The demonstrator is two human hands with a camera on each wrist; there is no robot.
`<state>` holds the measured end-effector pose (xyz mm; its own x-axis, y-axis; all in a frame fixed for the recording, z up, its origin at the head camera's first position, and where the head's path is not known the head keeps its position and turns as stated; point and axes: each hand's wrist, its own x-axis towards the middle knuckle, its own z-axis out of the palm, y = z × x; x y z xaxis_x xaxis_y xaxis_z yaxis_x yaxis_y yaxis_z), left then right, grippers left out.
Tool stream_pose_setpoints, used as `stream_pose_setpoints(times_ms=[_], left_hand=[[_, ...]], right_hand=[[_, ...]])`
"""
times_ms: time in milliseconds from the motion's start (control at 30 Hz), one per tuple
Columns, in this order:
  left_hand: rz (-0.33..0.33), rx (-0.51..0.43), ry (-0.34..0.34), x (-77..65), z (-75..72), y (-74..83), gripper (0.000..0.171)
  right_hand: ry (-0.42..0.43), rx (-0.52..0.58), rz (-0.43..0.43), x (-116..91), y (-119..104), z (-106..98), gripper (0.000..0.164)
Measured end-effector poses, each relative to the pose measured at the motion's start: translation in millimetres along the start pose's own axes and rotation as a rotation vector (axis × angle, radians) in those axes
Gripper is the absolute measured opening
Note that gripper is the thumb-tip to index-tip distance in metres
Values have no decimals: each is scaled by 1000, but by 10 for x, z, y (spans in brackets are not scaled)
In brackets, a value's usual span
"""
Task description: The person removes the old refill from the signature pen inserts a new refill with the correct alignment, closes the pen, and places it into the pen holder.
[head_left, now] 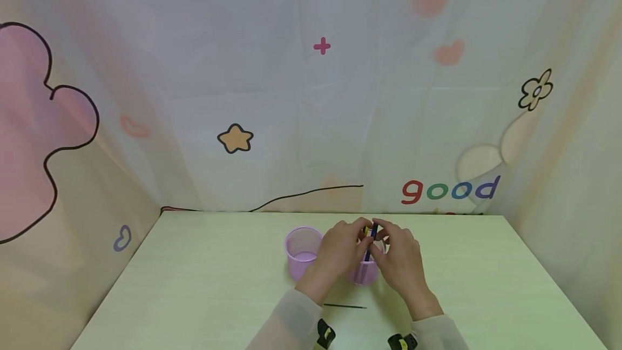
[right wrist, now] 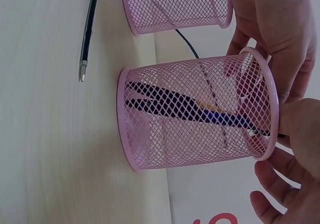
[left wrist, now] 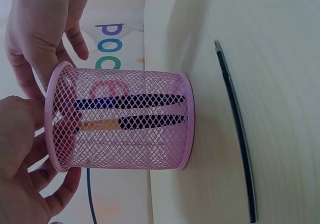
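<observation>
A pink mesh pen cup (left wrist: 125,156) stands on the table between both hands. Inside it lean a blue-and-black pen (head_left: 374,230) and a yellow-and-black pen (left wrist: 97,125), their black ends near the cup's base. My left hand (head_left: 340,247) is curled at the rim, thumb and finger about the yellow pen's upper end. From the other side my right hand (head_left: 401,263) pinches the top of the blue pen. Fingertips partly hide both pen tops. A slim dark pen refill (head_left: 345,306) with a metal tip lies on the table in front of the cup.
Left of that cup stands a second pink mesh cup (head_left: 297,269), close to my left forearm. The pale table (head_left: 204,285) ends at a printed curtain (head_left: 291,96) behind and at both sides.
</observation>
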<state>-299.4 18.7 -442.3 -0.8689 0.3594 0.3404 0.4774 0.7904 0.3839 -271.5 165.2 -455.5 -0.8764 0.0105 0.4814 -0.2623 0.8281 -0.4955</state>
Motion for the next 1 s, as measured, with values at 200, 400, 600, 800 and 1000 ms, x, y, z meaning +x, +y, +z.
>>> stream_pose_setpoints(times_ms=[200, 400, 600, 800, 1000], left_hand=[[-3, -1, -8, 6, -20, 24, 27], [20, -15, 3, 13, -21, 31, 26], [33, -17, 13, 10, -7, 17, 27], [53, -13, 21, 3, 17, -2, 24], [71, -12, 49, -2, 33, -12, 22]], right_hand=[[11, -9, -43, 10, 31, -6, 52], [-6, -17, -40, 13, 24, -14, 52], [-19, -12, -29, 16, 20, -26, 54], [-28, -13, -26, 3, 30, -28, 58], [-31, -11, -27, -9, 31, -35, 55]])
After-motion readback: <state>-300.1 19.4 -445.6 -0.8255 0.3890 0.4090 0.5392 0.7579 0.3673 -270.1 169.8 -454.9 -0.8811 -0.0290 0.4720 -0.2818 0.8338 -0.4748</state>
